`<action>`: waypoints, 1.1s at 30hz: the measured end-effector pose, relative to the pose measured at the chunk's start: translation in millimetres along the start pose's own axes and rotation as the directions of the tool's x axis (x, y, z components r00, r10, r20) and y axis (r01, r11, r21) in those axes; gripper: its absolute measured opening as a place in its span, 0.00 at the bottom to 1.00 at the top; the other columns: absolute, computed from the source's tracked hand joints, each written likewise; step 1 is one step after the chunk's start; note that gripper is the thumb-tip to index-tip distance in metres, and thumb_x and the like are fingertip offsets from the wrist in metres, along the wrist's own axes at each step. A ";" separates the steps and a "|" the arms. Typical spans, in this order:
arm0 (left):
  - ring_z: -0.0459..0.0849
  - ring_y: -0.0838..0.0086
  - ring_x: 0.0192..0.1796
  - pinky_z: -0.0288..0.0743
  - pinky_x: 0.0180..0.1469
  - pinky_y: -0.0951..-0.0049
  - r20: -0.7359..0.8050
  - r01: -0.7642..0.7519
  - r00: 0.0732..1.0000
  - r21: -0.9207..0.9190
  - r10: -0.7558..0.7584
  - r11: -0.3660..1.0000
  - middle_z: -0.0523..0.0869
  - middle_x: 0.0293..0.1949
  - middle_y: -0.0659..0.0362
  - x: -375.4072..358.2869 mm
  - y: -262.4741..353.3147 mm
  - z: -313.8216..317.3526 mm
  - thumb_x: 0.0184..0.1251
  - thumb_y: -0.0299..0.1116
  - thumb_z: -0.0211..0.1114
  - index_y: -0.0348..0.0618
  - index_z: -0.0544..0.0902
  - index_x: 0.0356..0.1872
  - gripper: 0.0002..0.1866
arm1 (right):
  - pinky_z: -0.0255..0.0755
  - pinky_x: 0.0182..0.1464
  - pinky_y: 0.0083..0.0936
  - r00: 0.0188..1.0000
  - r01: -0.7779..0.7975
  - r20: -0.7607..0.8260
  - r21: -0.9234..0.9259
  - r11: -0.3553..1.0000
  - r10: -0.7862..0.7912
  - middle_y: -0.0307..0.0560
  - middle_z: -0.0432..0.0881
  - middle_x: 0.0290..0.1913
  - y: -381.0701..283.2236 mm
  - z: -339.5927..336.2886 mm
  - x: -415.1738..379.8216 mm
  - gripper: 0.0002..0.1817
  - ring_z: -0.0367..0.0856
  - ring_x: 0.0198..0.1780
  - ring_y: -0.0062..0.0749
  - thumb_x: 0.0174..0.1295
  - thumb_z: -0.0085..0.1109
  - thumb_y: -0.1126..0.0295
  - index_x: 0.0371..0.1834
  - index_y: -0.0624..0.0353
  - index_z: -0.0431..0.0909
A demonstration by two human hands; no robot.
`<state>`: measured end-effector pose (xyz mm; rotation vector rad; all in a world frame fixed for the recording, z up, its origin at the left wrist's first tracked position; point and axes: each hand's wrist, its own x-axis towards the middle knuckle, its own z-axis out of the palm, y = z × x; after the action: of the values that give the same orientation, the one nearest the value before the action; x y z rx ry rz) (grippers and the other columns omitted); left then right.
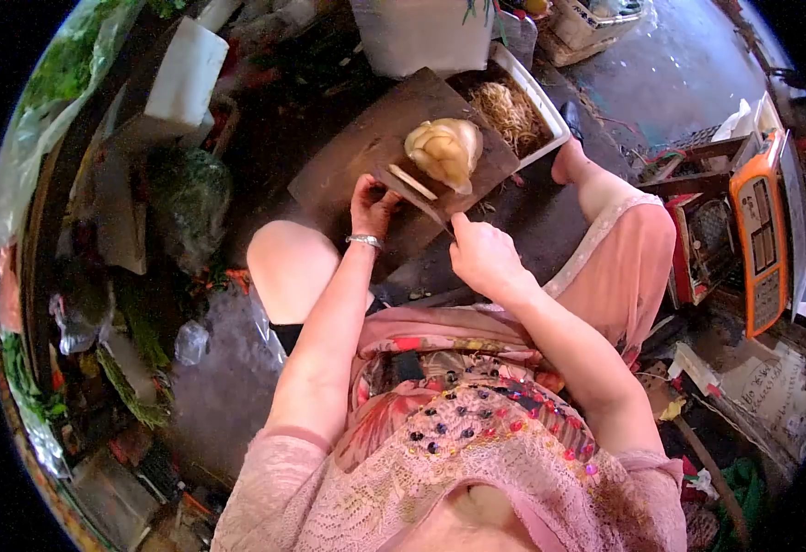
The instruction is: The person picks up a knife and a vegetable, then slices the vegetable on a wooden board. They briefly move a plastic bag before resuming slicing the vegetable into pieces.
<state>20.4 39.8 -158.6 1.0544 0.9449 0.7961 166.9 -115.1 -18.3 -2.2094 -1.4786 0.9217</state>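
A brown board (329, 166) lies in front of me, with a heap of pale yellowish slices (444, 152) on it. Just below the heap, a knife (421, 200) slants across the board, and a pale strip (412, 182) lies along its blade. My right hand (488, 258) is closed round the knife's handle at the lower right end. My left hand (373, 207) is at the blade's other end, its fingers curled together; whatever they hold is hidden.
Behind the board's right side is a white tray (550, 120) of stringy roots. A white container (426, 37) stands at the back. An orange scale (760, 244) is at the right. Bagged greens (191, 202) and a white foam box (187, 72) are on the left.
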 end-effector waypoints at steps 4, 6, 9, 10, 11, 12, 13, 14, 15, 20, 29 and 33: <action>0.80 0.76 0.46 0.78 0.46 0.73 0.061 -0.065 0.996 0.077 0.061 0.995 0.83 0.45 0.64 1.8 -3.0 -2.5 0.60 0.18 0.65 0.46 0.75 0.51 0.19 | 0.71 0.44 0.53 0.999 -0.032 0.032 -0.019 0.999 0.033 0.68 0.80 0.32 0.1 -4.3 -9.7 0.10 0.79 0.39 0.63 0.57 0.48 0.72 0.40 0.67 0.69; 0.78 0.80 0.35 0.74 0.32 0.81 0.048 -0.056 0.997 0.067 0.053 0.996 0.81 0.36 0.67 1.7 -0.9 -0.2 0.60 0.24 0.69 0.48 0.75 0.46 0.15 | 0.71 0.44 0.53 0.999 -0.042 0.032 -0.020 0.999 0.043 0.68 0.80 0.31 2.6 -4.0 -13.3 0.10 0.79 0.39 0.64 0.57 0.47 0.73 0.39 0.67 0.68; 0.78 0.81 0.35 0.74 0.31 0.81 0.034 -0.100 0.995 0.223 0.095 0.970 0.81 0.37 0.66 0.9 5.3 -0.5 0.61 0.24 0.68 0.48 0.75 0.47 0.16 | 0.71 0.44 0.54 0.997 -0.066 0.023 -0.041 0.997 0.067 0.68 0.80 0.31 5.3 -2.1 -16.0 0.10 0.79 0.39 0.64 0.56 0.47 0.73 0.39 0.67 0.68; 0.78 0.81 0.35 0.74 0.31 0.81 0.032 -0.098 0.995 0.223 0.093 0.970 0.81 0.37 0.66 0.7 6.6 -0.5 0.61 0.24 0.68 0.48 0.75 0.47 0.16 | 0.71 0.44 0.53 0.997 -0.069 0.026 -0.047 0.996 0.071 0.68 0.80 0.31 5.7 -2.6 -17.0 0.10 0.79 0.39 0.64 0.56 0.47 0.74 0.39 0.67 0.68; 0.78 0.81 0.35 0.74 0.31 0.81 0.034 -0.081 0.997 0.205 0.075 0.976 0.81 0.37 0.66 0.4 7.7 0.2 0.61 0.24 0.68 0.48 0.75 0.48 0.16 | 0.71 0.44 0.53 0.997 -0.073 0.029 -0.053 0.996 0.075 0.68 0.80 0.31 6.3 -3.0 -17.7 0.10 0.79 0.39 0.63 0.56 0.47 0.74 0.39 0.67 0.68; 0.78 0.81 0.35 0.74 0.31 0.80 0.036 -0.063 0.998 0.186 0.057 0.981 0.81 0.37 0.66 0.8 5.4 -0.2 0.61 0.24 0.67 0.48 0.75 0.48 0.16 | 0.71 0.44 0.53 0.997 -0.074 0.031 -0.054 0.996 0.076 0.68 0.80 0.31 6.8 -3.0 -16.4 0.10 0.79 0.39 0.63 0.56 0.47 0.74 0.39 0.67 0.68; 0.78 0.81 0.35 0.74 0.31 0.80 0.035 -0.060 0.998 0.186 0.054 0.981 0.81 0.37 0.66 1.8 2.7 -1.2 0.61 0.24 0.67 0.48 0.75 0.48 0.16 | 0.71 0.44 0.53 0.997 -0.070 0.034 -0.054 0.996 0.072 0.68 0.80 0.31 6.8 -2.4 -13.6 0.10 0.79 0.39 0.63 0.56 0.47 0.74 0.40 0.67 0.68; 0.78 0.81 0.36 0.74 0.32 0.80 0.047 -0.070 0.997 0.141 0.064 0.988 0.80 0.37 0.66 3.4 0.3 -3.1 0.61 0.23 0.67 0.48 0.74 0.47 0.16 | 0.72 0.44 0.53 0.997 -0.064 0.038 -0.054 0.996 0.067 0.68 0.80 0.31 6.8 -1.2 -10.6 0.10 0.80 0.39 0.63 0.56 0.47 0.75 0.40 0.68 0.68; 0.78 0.81 0.36 0.74 0.33 0.81 0.058 -0.081 0.995 0.097 0.075 0.992 0.79 0.37 0.66 4.0 -0.1 -4.8 0.61 0.21 0.67 0.48 0.74 0.46 0.16 | 0.72 0.44 0.53 0.997 -0.064 0.042 -0.051 0.997 0.066 0.68 0.80 0.31 6.8 -0.1 -8.3 0.10 0.80 0.39 0.63 0.56 0.47 0.75 0.40 0.68 0.68; 0.78 0.80 0.39 0.75 0.36 0.80 -0.038 -0.009 0.999 0.005 0.009 1.000 0.77 0.37 0.68 0.2 -2.5 3.4 0.58 0.17 0.65 0.48 0.72 0.43 0.16 | 0.76 0.41 0.50 1.000 0.021 0.012 -0.065 0.998 -0.020 0.66 0.82 0.32 1.1 2.5 11.7 0.11 0.83 0.37 0.60 0.55 0.47 0.77 0.40 0.69 0.71; 0.79 0.78 0.38 0.74 0.37 0.79 -0.124 0.048 0.991 -0.009 -0.049 0.999 0.78 0.36 0.66 -7.5 14.2 13.1 0.56 0.16 0.67 0.45 0.73 0.41 0.16 | 0.74 0.42 0.52 0.995 0.078 -0.066 -0.025 0.997 -0.079 0.67 0.80 0.31 -10.0 16.4 52.3 0.09 0.81 0.39 0.62 0.56 0.46 0.76 0.39 0.68 0.69; 0.78 0.79 0.36 0.72 0.35 0.81 -0.145 0.013 0.989 0.064 -0.004 0.998 0.79 0.36 0.67 -11.8 19.3 18.7 0.54 0.19 0.71 0.45 0.74 0.41 0.17 | 0.76 0.43 0.49 0.990 0.111 -0.091 -0.016 0.994 -0.112 0.65 0.82 0.34 -5.8 21.5 61.5 0.10 0.82 0.39 0.60 0.56 0.47 0.75 0.39 0.68 0.72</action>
<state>31.2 28.7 -133.6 1.0590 1.1040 0.8483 164.0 -58.7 -51.1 -2.1227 -1.5503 0.7677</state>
